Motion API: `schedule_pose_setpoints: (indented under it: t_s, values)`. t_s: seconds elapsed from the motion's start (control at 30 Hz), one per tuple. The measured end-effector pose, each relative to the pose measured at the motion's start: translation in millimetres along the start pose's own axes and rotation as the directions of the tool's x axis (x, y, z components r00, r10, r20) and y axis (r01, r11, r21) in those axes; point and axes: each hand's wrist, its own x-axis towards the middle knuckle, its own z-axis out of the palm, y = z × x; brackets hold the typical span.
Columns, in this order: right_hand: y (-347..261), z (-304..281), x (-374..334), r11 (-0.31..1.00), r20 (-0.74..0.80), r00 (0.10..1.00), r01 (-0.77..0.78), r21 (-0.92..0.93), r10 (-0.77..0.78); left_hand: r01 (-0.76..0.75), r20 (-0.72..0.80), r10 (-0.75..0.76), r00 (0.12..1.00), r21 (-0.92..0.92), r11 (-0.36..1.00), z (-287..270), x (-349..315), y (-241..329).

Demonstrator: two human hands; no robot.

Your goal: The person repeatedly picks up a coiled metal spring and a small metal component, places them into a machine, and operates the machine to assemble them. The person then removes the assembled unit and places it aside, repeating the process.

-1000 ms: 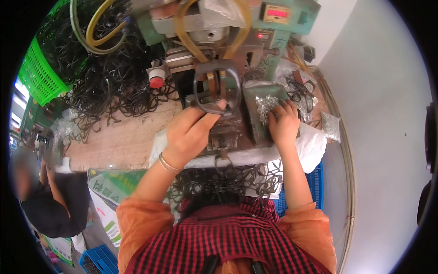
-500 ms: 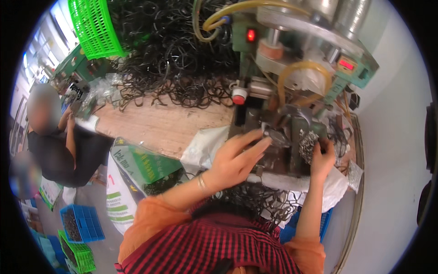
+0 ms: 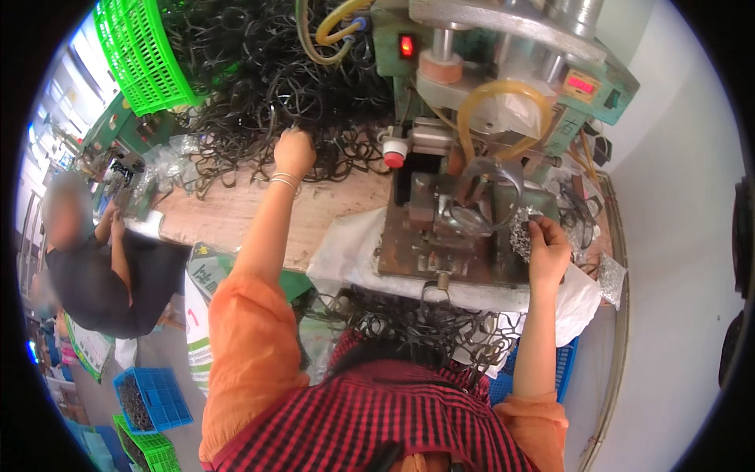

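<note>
My left hand (image 3: 295, 153) is stretched out over the bench to the near edge of a big heap of black looped strips (image 3: 259, 86). Its fingers are curled and partly hidden, so what they grip cannot be made out. My right hand (image 3: 548, 248) pinches thumb and fingers together at a small pile of silvery metal bits (image 3: 521, 236), beside the press; any piece between the fingertips is too small to tell. Between my hands stands a green press (image 3: 578, 126). A dark, shiny loop (image 3: 515, 177) sits at its metal fixture (image 3: 429, 208).
A red push button (image 3: 393, 159) is at the press's left. More black strips (image 3: 417, 318) hang below its front edge. A green crate (image 3: 145, 55) leans at the heap's left. Blue crate (image 3: 153, 400) on the floor; another person (image 3: 94, 267) works at far left.
My left hand has left the press fixture and swung up and left to the strip heap. My right hand has stayed by the metal bits. The view has shifted slightly.
</note>
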Motion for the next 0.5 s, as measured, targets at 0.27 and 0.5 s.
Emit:
schedule_pose_setpoints:
  t_s: [0.27, 0.5]
  values:
    - [16, -57, -53, 0.968, -0.265, 0.960, 0.026, -0.251, -0.094, 0.152, 0.057, -0.170, 0.984, -0.769, 0.621, -23, -78, 49]
    - [-87, 7, -22, 0.891, 0.025, 0.893, 0.450, -0.056, -0.449, 0.054, -0.101, -0.237, 0.966, -0.822, 0.566, -110, -177, 137]
